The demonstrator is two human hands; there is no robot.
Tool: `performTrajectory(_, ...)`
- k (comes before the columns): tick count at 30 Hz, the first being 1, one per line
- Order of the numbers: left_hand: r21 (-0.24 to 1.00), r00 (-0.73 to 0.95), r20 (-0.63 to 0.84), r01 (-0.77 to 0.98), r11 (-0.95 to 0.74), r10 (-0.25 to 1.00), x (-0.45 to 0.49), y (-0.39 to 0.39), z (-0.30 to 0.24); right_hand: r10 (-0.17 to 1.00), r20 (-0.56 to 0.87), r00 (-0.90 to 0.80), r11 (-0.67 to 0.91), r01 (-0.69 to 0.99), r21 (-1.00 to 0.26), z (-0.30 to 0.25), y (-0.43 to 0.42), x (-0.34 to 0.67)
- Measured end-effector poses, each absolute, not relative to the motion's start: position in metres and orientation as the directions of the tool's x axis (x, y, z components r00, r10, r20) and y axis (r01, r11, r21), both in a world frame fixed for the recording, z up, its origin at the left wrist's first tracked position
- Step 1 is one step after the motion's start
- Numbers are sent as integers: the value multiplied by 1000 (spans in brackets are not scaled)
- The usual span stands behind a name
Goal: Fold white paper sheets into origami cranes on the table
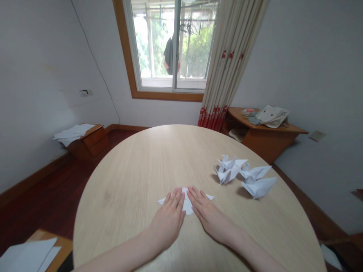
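Note:
A folded white sheet of paper [187, 206] lies flat near the front middle of the round table [127, 177]. Pointed corners of the paper stick out to the left and right beyond my hands. My left hand [171, 215] rests flat on the left part of it, fingers stretched forward. On the right part lies my right hand [207, 211], also flat with its fingers extended. Both hands cover much of the paper, so its full shape is hidden. To the right stand several folded white paper birds [258, 187], close together.
A wooden corner desk [266, 132] holding a cloth bag [273, 115] stands behind the table at right. Papers lie on a small drawer cabinet [95, 141] at left. More white sheets [28, 255] sit at lower left. A curtain [227, 64] hangs beside the window.

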State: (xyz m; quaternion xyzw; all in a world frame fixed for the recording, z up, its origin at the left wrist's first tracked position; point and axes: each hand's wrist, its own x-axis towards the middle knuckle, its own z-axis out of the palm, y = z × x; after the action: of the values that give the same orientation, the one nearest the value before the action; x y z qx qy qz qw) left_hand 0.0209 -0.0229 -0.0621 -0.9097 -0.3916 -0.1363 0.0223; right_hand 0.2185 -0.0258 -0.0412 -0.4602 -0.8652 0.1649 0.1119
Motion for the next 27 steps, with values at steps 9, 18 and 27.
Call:
performTrajectory(9,19,596,207,790,-612,776,26,-30,-56,865,15,-502,480,817,-319,-43,-28,217)
performTrajectory(18,-81,520,272,851,-520,809,28,-32,-57,911,-105,-399,367,900,-237,-41,-28,213)
performTrajectory(27,-2,639,269,749,-663,721,19,-18,-45,889,-95,-448,412,873,-260,-36,-27,217)
